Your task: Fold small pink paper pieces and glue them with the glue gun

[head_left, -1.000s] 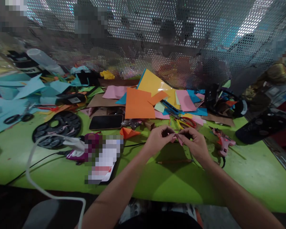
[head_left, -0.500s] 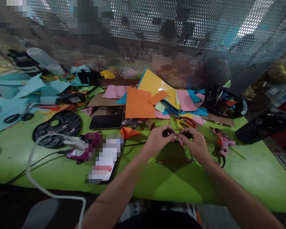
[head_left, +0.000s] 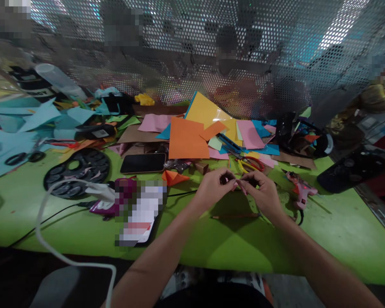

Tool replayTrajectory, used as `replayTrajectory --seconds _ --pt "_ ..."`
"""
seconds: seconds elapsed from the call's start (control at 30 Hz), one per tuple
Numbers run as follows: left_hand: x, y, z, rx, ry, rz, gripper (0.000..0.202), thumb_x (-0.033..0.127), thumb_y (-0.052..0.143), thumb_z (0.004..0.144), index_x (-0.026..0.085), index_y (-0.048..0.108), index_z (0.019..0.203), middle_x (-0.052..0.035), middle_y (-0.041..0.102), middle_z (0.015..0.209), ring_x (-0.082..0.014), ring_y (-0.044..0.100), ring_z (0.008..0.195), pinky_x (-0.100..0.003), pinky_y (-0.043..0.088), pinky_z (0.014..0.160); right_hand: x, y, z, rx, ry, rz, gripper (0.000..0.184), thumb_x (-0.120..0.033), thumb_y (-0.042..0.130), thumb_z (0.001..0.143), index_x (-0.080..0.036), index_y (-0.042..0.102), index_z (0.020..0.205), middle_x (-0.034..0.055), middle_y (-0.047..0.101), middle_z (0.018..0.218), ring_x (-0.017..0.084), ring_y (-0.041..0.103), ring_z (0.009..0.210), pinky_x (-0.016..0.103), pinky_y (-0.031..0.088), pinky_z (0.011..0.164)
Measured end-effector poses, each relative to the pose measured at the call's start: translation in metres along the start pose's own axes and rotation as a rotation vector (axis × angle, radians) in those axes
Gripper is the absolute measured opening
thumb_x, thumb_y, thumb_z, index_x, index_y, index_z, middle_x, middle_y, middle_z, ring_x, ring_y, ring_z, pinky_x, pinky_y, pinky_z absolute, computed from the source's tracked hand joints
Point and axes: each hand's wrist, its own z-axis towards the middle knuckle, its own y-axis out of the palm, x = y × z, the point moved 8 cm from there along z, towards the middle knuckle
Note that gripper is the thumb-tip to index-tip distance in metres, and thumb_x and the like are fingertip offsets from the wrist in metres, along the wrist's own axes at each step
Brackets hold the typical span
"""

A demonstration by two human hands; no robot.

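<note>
Both hands meet above the green table, pinching one small piece of pink paper [head_left: 234, 185] between thumbs and fingertips. My left hand [head_left: 215, 187] grips its left side and my right hand [head_left: 259, 188] its right; the fingers cover most of the piece. Below them on the table lies a pencil [head_left: 234, 216]. A folded orange paper shape [head_left: 174, 178] rests to the left of my left hand. Pliers with red and yellow handles [head_left: 250, 164] lie just beyond the fingertips. To the right of my right hand is a pink glue gun [head_left: 303, 192].
Coloured paper sheets, among them an orange sheet [head_left: 188, 139], cover the back. Leftward are a dark phone [head_left: 143, 163], a lit phone [head_left: 143, 218], a black palette [head_left: 78, 173], scissors [head_left: 25, 158] and a white cable [head_left: 40, 226]. A dark tumbler [head_left: 346, 173] lies at the right edge.
My hands stay almost in place, with the fingertips shifting slightly on the pink paper. Less of the paper shows below my right fingers now. Nothing on the table has visibly moved.
</note>
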Motion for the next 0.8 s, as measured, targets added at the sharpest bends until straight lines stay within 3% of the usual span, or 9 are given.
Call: replayTrajectory --seconds 0.27,0.63,0.8 --pt "0.004 -0.001 0.000 0.001 0.018 -0.005 0.012 0.025 0.061 0.086 0.018 0.069 0.082 -0.0027 0.073 0.077 -0.0178 0.067 0.077 -0.028 0.050 0.076 0.007 0.001 0.000 -0.021 0.033 0.018 0.021 -0.040 0.067 0.084 -0.019 0.069 0.086 0.0016 0.067 0.074 0.016 0.058 0.064 0.028 0.045 0.060" --pt "-0.014 0.001 0.003 0.030 -0.104 -0.260 0.008 0.022 0.067 0.079 0.015 0.067 0.081 -0.0020 0.070 0.076 -0.0140 0.065 0.070 -0.027 0.053 0.070 0.018 0.006 0.003 -0.085 0.096 0.151 0.022 -0.039 0.067 0.083 -0.019 0.066 0.074 0.0001 0.065 0.066 0.015 0.058 0.063 0.028 0.046 0.063" --pt "-0.026 -0.002 0.004 0.094 -0.203 -0.405 0.008 0.022 0.068 0.075 0.014 0.066 0.078 -0.0022 0.070 0.074 -0.0133 0.065 0.069 -0.027 0.054 0.070 0.015 0.000 0.004 -0.055 0.059 0.168 0.026 -0.036 0.064 0.086 -0.020 0.070 0.104 0.0049 0.072 0.095 0.019 0.064 0.084 0.031 0.051 0.076"
